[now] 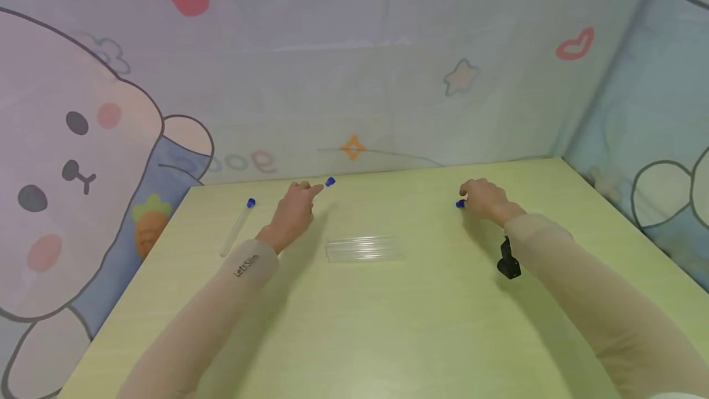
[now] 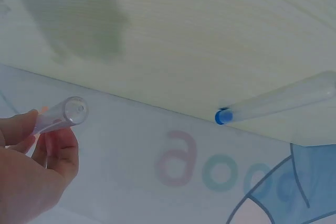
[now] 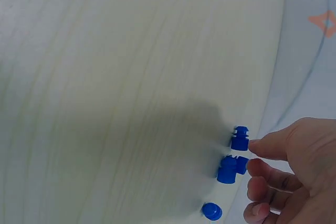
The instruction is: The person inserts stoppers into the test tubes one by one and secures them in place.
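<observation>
My left hand [image 1: 293,214] pinches a clear test tube [image 2: 65,114] between thumb and fingers. Its rounded end faces the left wrist camera. In the head view a blue cap [image 1: 330,181] shows just beyond these fingertips; whether it sits on that tube I cannot tell. On the right, my right hand [image 3: 294,166] reaches down with thumb and fingers apart beside several blue caps. One cap [image 3: 240,138] stands by the thumb tip, another cap [image 3: 227,170] lies near the index finger, and a further cap [image 3: 212,211] is closer to the frame's bottom.
A capped test tube [image 1: 237,229] lies on the table [image 1: 354,325] at the left. Several clear tubes [image 1: 362,249] lie side by side in the middle. A printed curtain [image 1: 332,79] hangs behind the table's back edge. A black device [image 1: 508,260] hangs under the right wrist.
</observation>
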